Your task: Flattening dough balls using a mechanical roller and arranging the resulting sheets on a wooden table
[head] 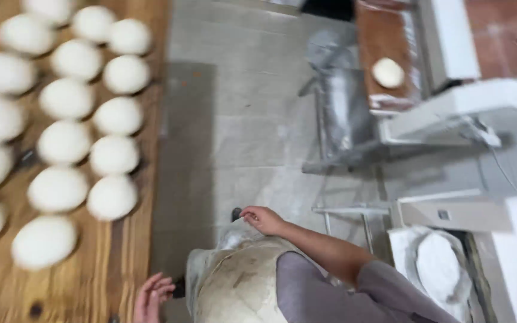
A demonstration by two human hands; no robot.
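- The right hand (262, 219) rests loosely curled on the top edge of a floured apron (240, 281), fingers touching the cloth but grasping nothing firmly.
- The left hand (152, 297) hangs open, fingers relaxed, just beside the edge of the wooden table (121, 263), holding nothing.
- Up and to the left of that hand, many round dough balls (112, 197) lie in rows on the table, shaped and not yet flattened.
- Well beyond the right hand, one dough ball (388, 72) sits on the roller machine's board (384, 42).
- Right of the right arm, a flattened dough round (438, 266) lies in a tray, so only a small share looks rolled.
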